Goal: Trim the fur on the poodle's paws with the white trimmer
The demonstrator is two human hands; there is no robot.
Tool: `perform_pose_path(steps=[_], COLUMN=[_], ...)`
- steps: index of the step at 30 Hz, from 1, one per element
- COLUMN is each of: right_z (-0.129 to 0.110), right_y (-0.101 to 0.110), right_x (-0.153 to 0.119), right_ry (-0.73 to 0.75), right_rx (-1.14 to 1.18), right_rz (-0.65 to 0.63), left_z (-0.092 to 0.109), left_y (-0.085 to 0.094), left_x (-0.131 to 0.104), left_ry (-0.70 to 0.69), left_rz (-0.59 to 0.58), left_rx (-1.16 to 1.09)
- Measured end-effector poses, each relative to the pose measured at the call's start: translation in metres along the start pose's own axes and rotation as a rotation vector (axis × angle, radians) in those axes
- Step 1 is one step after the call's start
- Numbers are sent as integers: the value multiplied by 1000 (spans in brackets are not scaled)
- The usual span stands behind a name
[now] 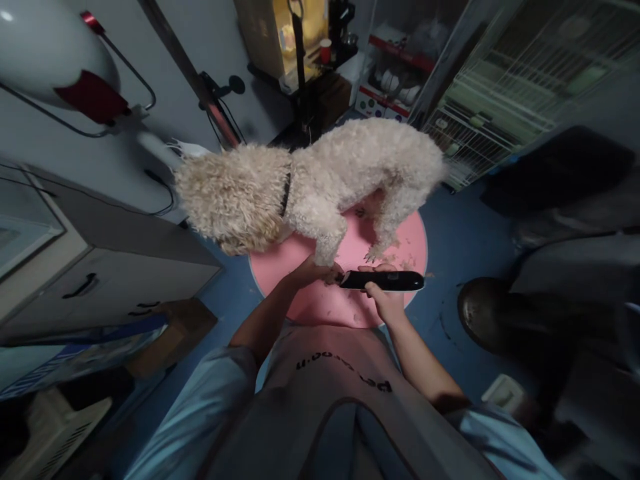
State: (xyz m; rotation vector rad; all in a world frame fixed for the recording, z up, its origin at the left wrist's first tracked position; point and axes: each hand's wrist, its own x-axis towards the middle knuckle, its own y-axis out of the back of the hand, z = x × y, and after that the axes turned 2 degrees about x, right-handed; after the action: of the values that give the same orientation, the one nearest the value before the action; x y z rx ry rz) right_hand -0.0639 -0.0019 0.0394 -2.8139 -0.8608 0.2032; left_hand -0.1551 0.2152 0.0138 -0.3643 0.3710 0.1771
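A curly cream dog [320, 180] is stood on the round pink tabletop [415, 247]. Its front paw [327, 263] is clasped by the left hand [310, 272]. The smooth black clipper [383, 281] is gripped shut in the right hand [385, 300], lying crosswise, its blade end pointed left at the paw.

I'm holding the dog's front paw [331, 272] in my left hand [311, 272] while my right hand [385, 299] is gripping a black clipper [383, 281], its head touching the paw. The dog [310, 187] is standing on a pink round table [345, 303].
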Motion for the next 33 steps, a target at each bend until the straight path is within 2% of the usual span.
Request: perform_pose_path(steps=[4,9,14,19,22,25,28,30,33], right_z=[3,-2,-12,-14,-13,-11,-10,-10,-10], right_y=[2,9,8,0,-4,-4,-6,-9,-13], right_x=[-5,1,5,21,32,35,31,28,27], right_ry=[71,115,79,27,-76,-119,-173,-180,-140], right_rx=[-109,-81,-213,-83,-162,-181,-216,-282,-337], right_rz=[-155,-120,-292,-181,-118,13,35,31,115], left_z=[0,-1,2,3,2,1,-3,-6,-10], left_y=[0,3,2,6,6,6,7,8,11], left_x=[-1,0,-1,0,0,0,1,2,4], left_ry=[-6,-16,-15,-31,-37,-52,-76,-83,-101], left_rz=[84,79,121,100,128,133,114,104,118], left_rx=[-5,-8,-8,18,17,31,38,30,37])
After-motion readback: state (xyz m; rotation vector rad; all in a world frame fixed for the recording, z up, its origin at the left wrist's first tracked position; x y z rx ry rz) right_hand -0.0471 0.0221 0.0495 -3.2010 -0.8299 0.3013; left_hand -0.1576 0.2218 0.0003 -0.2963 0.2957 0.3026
